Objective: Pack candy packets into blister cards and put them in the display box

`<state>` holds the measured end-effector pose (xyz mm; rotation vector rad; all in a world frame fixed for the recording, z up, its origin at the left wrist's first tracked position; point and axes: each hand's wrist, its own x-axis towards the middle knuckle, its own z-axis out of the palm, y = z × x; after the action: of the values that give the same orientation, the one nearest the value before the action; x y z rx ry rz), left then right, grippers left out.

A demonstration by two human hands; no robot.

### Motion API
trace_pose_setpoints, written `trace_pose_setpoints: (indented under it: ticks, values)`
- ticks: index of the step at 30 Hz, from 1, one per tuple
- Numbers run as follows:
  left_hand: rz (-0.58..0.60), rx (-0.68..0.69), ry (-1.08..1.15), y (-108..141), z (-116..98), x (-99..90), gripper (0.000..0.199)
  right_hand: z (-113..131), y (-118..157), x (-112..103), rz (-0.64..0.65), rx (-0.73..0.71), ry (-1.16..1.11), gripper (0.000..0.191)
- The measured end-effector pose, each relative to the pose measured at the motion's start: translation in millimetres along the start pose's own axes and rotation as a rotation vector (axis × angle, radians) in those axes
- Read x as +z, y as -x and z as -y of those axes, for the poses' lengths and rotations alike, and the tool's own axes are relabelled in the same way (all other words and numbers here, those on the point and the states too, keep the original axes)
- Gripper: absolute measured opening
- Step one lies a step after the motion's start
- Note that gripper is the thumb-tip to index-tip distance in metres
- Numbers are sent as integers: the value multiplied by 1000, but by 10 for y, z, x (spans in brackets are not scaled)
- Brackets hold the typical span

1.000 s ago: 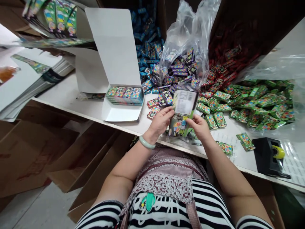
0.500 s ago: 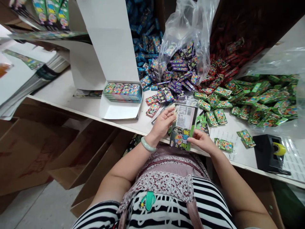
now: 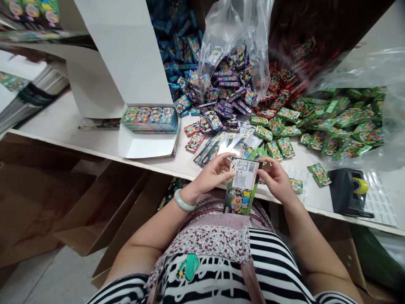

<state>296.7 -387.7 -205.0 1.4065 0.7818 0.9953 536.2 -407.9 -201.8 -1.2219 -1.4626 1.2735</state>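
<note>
A flat candy packet, black and green with a white barcode label, is upright between my hands at the table's front edge. My left hand, with a pale bangle at the wrist, pinches its upper left side. At the upper right corner, the thumb and fingers of my right hand are closed on the same packet. Just beyond, several similar flat packets lie overlapped on the table. Whether the held packet's top is open or sealed cannot be made out.
An open white-lidded box holds rows of small candy boxes. Behind lie heaps of purple, blue, red and green small boxes. A tape dispenser sits at right; cardboard cartons stand below.
The packet has come down nearer my body. My right hand has gone from its lower right edge to the upper right corner, uncovering more flat packets behind. The view has shifted slightly.
</note>
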Motion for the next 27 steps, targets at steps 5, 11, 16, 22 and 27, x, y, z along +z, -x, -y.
trace_pose_setpoints:
  ticks: [5,11,16,22,27]
  values:
    - [-199,154,-150,-130,-194,146,19,230,-68,-110,-86,-135,160,24]
    - [-179,65,-24,-283,-306,164,26,360,-194,-115,-56,-45,-44,31]
    - [-166,182,-160,-226,-327,144,12,387,-137,-90,-67,-196,164,15]
    - [-157,43,-87,-309,-419,173,19,506,-210,-61,-23,-123,92,25]
    - [-126,0,-107,-356,-469,132,19,556,-319,-67,71,-15,46,36]
